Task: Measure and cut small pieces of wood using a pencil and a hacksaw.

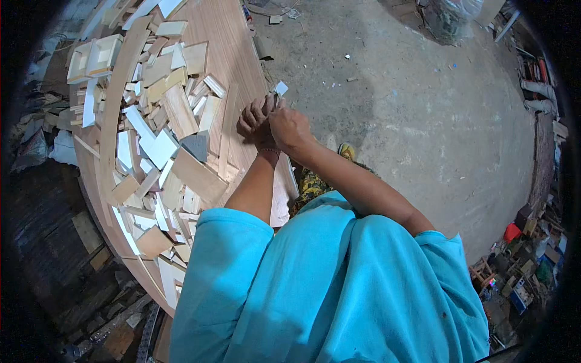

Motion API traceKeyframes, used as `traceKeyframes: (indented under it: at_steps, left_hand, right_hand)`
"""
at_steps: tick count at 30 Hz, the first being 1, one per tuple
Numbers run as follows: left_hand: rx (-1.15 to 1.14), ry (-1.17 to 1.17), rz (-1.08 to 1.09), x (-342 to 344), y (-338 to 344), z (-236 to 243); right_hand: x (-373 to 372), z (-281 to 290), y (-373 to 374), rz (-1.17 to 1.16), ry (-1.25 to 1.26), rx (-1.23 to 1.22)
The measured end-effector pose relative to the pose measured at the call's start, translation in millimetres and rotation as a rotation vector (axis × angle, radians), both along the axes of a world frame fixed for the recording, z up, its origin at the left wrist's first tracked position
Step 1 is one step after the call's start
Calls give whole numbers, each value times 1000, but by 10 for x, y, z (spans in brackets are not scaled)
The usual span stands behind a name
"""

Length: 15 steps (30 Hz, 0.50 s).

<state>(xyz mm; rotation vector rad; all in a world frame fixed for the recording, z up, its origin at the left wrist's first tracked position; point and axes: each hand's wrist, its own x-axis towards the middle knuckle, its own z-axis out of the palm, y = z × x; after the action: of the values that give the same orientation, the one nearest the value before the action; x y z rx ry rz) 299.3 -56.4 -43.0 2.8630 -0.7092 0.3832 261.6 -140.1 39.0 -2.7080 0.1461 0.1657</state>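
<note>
My left hand (256, 123) and my right hand (291, 129) meet over the right edge of a wood-grained tabletop (219, 30). The fingers of my left hand are curled. My right hand is closed against it, the back of the hand upward, so its fingertips are hidden. Just beyond the fingers shows a small white square piece (281, 88); I cannot tell whether it is held or lies on the floor behind. To the left of my hands, a heap of wood offcuts (180, 112) covers much of the tabletop, mixed with white-faced pieces (160, 148).
A long wooden strip (123, 97) lies across the heap's left side, near white open box-like pieces (104, 54). The concrete floor (423, 139) on the right carries small scraps. Clutter with a red object (512, 232) lines the far right. A plastic bag (451, 21) stands at the back.
</note>
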Motion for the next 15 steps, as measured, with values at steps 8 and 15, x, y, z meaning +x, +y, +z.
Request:
traceKeyframes:
  at_steps: [8, 15]
  left_hand:
    - [-37, 32, 64, -62, 34, 78]
    - [65, -13, 80, -8, 74, -75]
  right_hand:
    - [-158, 324, 63, -112, 86, 81]
    - [-95, 169, 115, -20, 29, 0]
